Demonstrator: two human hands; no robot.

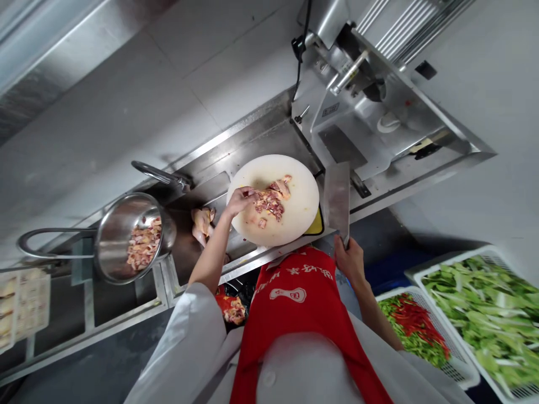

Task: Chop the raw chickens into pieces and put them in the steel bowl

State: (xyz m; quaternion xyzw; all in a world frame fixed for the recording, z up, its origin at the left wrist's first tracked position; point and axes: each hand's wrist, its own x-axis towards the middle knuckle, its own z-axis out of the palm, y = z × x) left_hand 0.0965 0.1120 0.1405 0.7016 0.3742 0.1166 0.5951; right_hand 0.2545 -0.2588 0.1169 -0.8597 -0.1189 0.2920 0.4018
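On the round white cutting board [301,193] lies a pile of chopped raw chicken [269,202], with one small piece lying apart near the front. My left hand [241,202] is at the pile's left end, its fingers drawn together on the meat; the fingertips are partly hidden. Off the board's right side, my right hand [350,259] grips the handle of a cleaver [337,193]. The broad blade points away from me, clear of the meat. A whole raw chicken [202,223] lies in the sink left of the board.
A steel pot [110,238] of chopped meat stands left, near the faucet [158,173]. A metal slicing machine [357,106] occupies the back right. White baskets hold cut peppers [416,322] and leafy greens [484,314] at lower right. Meat scraps [232,310] sit below the counter.
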